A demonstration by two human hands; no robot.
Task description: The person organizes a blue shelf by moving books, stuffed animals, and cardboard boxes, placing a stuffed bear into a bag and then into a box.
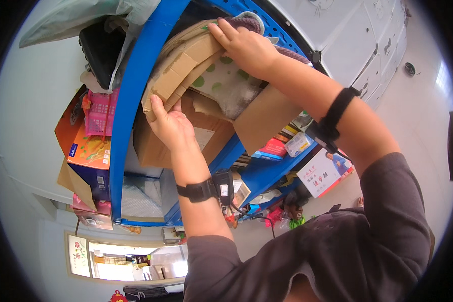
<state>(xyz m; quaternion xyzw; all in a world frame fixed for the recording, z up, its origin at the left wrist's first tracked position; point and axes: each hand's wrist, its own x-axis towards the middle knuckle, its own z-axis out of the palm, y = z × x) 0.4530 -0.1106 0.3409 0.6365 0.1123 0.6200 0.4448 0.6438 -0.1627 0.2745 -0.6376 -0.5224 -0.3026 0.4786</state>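
A folded length of brown cardboard [187, 62] spans the top of a blue metal shelf rack [137, 98]. My left hand [173, 124] grips its lower left end, thumb in front and palm turned up. At the far end my right hand [245, 47] lies over the cardboard's edge, its thumb mostly hidden. Below it sits an open carton [188, 128]. A white sheet with green dots [219, 77] and crumpled clear plastic [239, 98] show at the carton's back. One carton flap [266, 117] sticks out under my right forearm. Purple knitted cloth [249, 24] lies behind my right fingers.
Books [273, 149] and a small white box [299, 144] fill the shelf below. A printed shoe box [322, 173] stands lower right. Outside the left post are an orange carton [90, 151] and a pink basket [102, 113]. White cabinets [343, 34] adjoin the rack.
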